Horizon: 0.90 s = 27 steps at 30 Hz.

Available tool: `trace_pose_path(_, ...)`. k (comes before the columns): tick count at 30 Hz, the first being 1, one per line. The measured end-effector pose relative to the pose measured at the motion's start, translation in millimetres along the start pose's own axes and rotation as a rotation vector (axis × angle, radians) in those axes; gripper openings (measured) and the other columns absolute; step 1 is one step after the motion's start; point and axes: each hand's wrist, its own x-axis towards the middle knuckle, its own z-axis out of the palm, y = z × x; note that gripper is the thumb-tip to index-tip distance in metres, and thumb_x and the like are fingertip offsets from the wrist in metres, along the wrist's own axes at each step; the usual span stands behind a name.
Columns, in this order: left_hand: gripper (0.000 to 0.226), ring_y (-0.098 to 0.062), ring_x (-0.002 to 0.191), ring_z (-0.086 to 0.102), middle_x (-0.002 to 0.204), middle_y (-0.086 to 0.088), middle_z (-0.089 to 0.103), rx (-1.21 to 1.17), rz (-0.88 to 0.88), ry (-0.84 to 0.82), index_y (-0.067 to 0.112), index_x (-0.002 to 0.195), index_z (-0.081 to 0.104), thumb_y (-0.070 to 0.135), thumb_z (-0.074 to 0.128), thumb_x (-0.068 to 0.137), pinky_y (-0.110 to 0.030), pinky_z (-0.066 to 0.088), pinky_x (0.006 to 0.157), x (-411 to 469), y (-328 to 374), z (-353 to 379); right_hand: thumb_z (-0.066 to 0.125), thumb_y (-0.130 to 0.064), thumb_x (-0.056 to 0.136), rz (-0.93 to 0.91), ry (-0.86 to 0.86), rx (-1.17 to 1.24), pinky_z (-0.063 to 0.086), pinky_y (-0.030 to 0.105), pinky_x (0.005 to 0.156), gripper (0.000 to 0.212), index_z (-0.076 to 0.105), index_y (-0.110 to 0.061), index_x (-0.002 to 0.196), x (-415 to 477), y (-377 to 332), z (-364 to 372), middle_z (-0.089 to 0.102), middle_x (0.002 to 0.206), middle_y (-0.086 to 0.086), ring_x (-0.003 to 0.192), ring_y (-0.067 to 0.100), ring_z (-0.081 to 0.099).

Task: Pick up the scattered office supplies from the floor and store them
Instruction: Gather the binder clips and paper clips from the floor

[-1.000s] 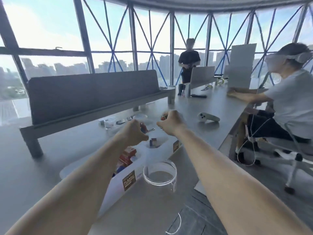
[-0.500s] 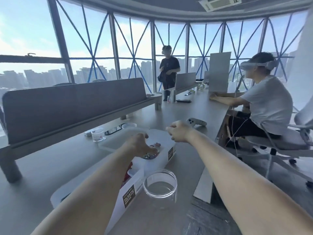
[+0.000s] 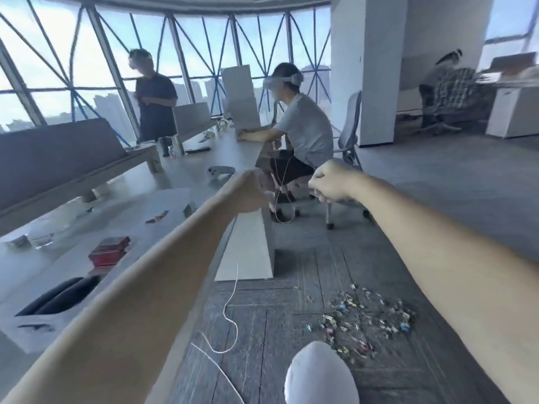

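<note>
Head cam, blurred by motion. Both arms were stretched out at desk height, over the near end of the desk (image 3: 180, 182) and the gap beside it.

Left hand (image 3: 253, 191): back toward the camera, fingers curled and smeared; cannot tell whether it held anything. Right hand (image 3: 331, 182): closed to a loose fist, nothing visible in it.

Office supplies (image 3: 367, 322): a loose heap of small clips and pins lay on the carpet floor (image 3: 437, 199), near right, below the right forearm and well apart from both hands. A white organiser tray (image 3: 67, 260) sat on the desk at near left with a red box (image 3: 110, 247) in it. A thin white cord (image 3: 230, 313) trailed over the carpet left of the heap. A seated person (image 3: 306, 126) in a headset worked at the far end of the desk.

Judgement: a step between trips, with the hands up by the tray and most of the heap yet to be lifted. The next move likely calls for bending down to the right, opening the fingers over the heap and pinching up a small bunch. The pieces look tiny and tangled, so a scoop may shed some
</note>
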Motion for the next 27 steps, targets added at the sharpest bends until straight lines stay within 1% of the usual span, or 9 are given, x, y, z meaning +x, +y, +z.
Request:
trace_pose_path(2,0.027,-0.023,0.095,0.060,0.104,-0.004,0.063,-0.011,0.001,-0.019,0.017,0.109,0.065,0.031,0.067,0.086,-0.036,0.055,0.083,-10.0,27.3,22.1,0.051,-0.024,0.093,-0.003,0.048,-0.090,0.058,0.033,0.075,0.026,0.071,-0.009,0.084,-25.3,39.5,-4.9,0.075,0.079,0.009,0.074,0.022,0.071)
trace_pose_path(4,0.025,-0.024,0.098,0.061,0.105,-0.003,0.064,-0.019,-0.004,-0.056,0.017,0.106,0.065,0.032,0.067,0.087,-0.035,0.054,0.083,-20.0,50.9,48.9,0.054,-0.029,0.092,-0.006,0.040,-0.115,0.057,0.034,0.078,0.022,0.069,-0.018,0.080,-46.1,80.2,-6.5,0.073,0.077,0.002,0.081,0.024,0.071)
trace_pose_path(6,0.025,-0.021,0.097,0.063,0.105,0.001,0.064,-0.044,-0.025,-0.112,0.018,0.108,0.067,0.034,0.067,0.089,-0.030,0.053,0.079,-27.7,74.1,78.1,0.056,-0.033,0.093,0.000,0.025,-0.173,0.051,0.031,0.078,0.017,0.065,-0.025,0.082,-58.5,124.7,-7.1,0.069,0.087,0.001,0.088,0.024,0.066)
trace_pose_path(9,0.020,-0.013,0.081,0.063,0.096,0.003,0.067,-0.094,-0.058,-0.200,0.022,0.103,0.071,0.035,0.068,0.088,-0.022,0.048,0.068,-35.1,104.2,131.6,0.057,-0.036,0.093,-0.009,0.000,-0.236,0.053,0.035,0.085,0.015,0.068,-0.027,0.089,-58.8,194.8,-6.0,0.069,0.104,0.002,0.093,0.024,0.063)
trace_pose_path(12,0.009,-0.006,0.076,0.063,0.096,0.006,0.071,-0.062,-0.082,-0.349,0.025,0.092,0.072,0.032,0.067,0.088,-0.021,0.051,0.066,-32.3,129.2,198.5,0.054,-0.030,0.095,0.028,-0.102,-0.290,0.050,0.032,0.076,0.015,0.068,-0.024,0.096,-45.5,263.2,3.2,0.065,0.102,0.000,0.089,0.021,0.062)
trace_pose_path(16,0.019,-0.021,0.084,0.071,0.095,-0.004,0.074,-0.027,-0.118,-0.541,0.012,0.087,0.072,0.024,0.057,0.086,-0.034,0.062,0.073,-12.8,159.3,284.4,0.052,-0.024,0.094,0.120,-0.203,-0.363,0.055,0.036,0.075,0.014,0.066,-0.022,0.095,-14.9,331.7,16.2,0.062,0.105,0.005,0.084,0.025,0.064)
trace_pose_path(20,0.019,-0.023,0.081,0.072,0.096,-0.006,0.073,0.022,-0.061,-0.683,0.014,0.097,0.072,0.023,0.056,0.090,-0.040,0.062,0.073,0.9,186.6,326.2,0.051,-0.022,0.091,0.212,-0.307,-0.390,0.056,0.039,0.080,0.015,0.066,-0.019,0.091,0.7,363.6,27.1,0.063,0.104,0.009,0.086,0.028,0.063)
trace_pose_path(23,0.023,-0.027,0.088,0.067,0.102,-0.004,0.068,0.132,-0.003,-0.742,0.019,0.106,0.067,0.022,0.054,0.088,-0.041,0.058,0.079,-5.2,198.8,337.9,0.051,-0.020,0.092,0.238,-0.359,-0.380,0.055,0.035,0.074,0.013,0.064,-0.020,0.088,-0.8,363.3,31.3,0.061,0.099,0.007,0.075,0.026,0.062)
trace_pose_path(27,0.022,-0.026,0.092,0.067,0.101,-0.001,0.068,0.126,0.010,-0.792,0.022,0.106,0.069,0.023,0.059,0.086,-0.039,0.058,0.079,-24.8,199.1,366.2,0.050,-0.019,0.092,0.211,-0.360,-0.362,0.050,0.032,0.070,0.013,0.063,-0.017,0.089,-13.5,372.3,58.9,0.064,0.099,0.008,0.084,0.027,0.062)
